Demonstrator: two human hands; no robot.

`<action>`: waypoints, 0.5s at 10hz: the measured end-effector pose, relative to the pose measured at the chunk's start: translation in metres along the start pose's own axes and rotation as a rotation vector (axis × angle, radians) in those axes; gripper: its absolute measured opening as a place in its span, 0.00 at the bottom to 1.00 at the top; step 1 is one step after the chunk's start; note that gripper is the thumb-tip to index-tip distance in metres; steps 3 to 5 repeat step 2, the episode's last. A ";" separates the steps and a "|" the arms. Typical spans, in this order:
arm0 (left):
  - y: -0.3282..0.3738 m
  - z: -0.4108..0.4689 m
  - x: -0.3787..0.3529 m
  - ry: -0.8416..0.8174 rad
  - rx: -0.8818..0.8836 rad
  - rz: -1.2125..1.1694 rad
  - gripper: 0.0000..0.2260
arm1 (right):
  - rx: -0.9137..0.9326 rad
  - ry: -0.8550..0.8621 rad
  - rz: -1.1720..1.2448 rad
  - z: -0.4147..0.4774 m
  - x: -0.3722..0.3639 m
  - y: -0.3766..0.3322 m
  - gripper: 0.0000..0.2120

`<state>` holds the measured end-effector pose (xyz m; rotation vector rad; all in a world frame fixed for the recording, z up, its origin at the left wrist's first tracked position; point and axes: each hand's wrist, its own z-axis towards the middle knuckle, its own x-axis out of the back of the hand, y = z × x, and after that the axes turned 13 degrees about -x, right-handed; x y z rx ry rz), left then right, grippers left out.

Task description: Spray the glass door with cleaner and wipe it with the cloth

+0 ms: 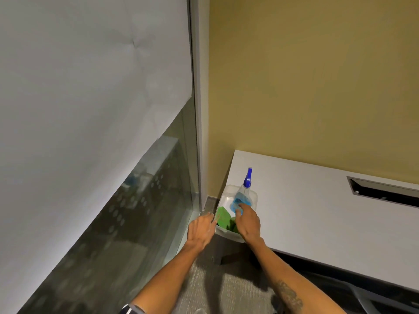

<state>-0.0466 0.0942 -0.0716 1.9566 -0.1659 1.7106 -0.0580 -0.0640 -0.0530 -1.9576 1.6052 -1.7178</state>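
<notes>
The right hand (pixel 247 219) reaches into the clear bin (pixel 227 189) at the corner of the white surface (pixel 317 211), fingers touching the base of the spray bottle (pixel 242 198); whether that grip has closed I cannot tell. The left hand (pixel 201 227) hovers released just beside the green cloth (pixel 223 217). This looks like the pick-up step; next, lift both and turn left to the glass door (pixel 127 223).

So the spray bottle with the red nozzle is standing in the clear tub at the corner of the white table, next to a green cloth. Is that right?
Not quite: the head view shows the spray bottle has a blue nozzle, not red. The rest holds: it stands in the clear tub at the corner of the white table, beside the green cloth.
</notes>
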 end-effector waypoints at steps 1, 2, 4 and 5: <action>0.023 -0.025 0.010 0.033 0.022 0.144 0.17 | 0.140 -0.037 -0.096 -0.025 0.014 0.008 0.17; 0.038 -0.045 0.008 0.033 0.073 0.166 0.20 | 0.227 -0.049 -0.154 -0.042 0.024 0.021 0.18; 0.038 -0.045 0.008 0.033 0.073 0.166 0.20 | 0.227 -0.049 -0.154 -0.042 0.024 0.021 0.18; 0.038 -0.045 0.008 0.033 0.073 0.166 0.20 | 0.227 -0.049 -0.154 -0.042 0.024 0.021 0.18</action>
